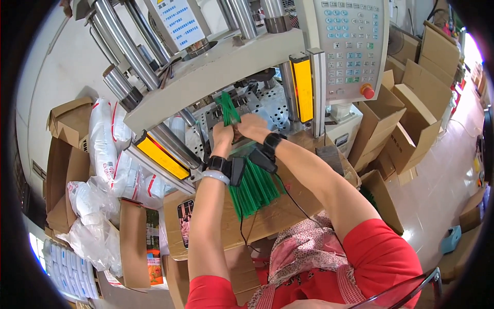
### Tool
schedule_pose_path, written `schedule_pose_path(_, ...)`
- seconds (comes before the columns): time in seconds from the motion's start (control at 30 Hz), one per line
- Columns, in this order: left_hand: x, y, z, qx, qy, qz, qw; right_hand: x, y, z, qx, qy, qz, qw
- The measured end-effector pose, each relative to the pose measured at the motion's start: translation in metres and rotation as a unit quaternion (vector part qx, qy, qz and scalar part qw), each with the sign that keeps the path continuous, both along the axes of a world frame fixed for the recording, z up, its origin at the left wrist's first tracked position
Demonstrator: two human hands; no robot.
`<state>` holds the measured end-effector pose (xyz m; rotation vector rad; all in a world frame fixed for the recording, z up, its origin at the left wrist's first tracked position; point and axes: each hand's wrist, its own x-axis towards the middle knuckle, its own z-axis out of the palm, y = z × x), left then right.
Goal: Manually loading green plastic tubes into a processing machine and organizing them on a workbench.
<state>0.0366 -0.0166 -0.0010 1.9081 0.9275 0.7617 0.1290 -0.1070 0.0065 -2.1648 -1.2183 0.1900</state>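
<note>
The left hand (223,136) and right hand (254,127) meet at the near end of slim green plastic strips (227,106), below the grey metal press crossbeam (221,69); whether fingers clamp them, I cannot tell. Good handling likely means holding lightly, squaring ends.

2 hands (223,135) (252,127), green strips (257,189) uncountable, 2 yellow bars (302,88) (162,155), 1 red button (367,91), 1 phone (186,222).
</note>
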Motion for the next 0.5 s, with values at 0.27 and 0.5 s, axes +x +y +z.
schedule_pose_path(0.27,-0.050,-0.093,0.011,0.059,0.010,-0.106,0.993,-0.051,-0.071,-0.001,0.294,0.445,0.160,0.831)
schedule_pose_path(0.5,-0.121,-0.214,0.055,0.097,0.105,-0.339,0.930,-0.064,-0.233,-0.001,0.321,0.585,0.122,0.735)
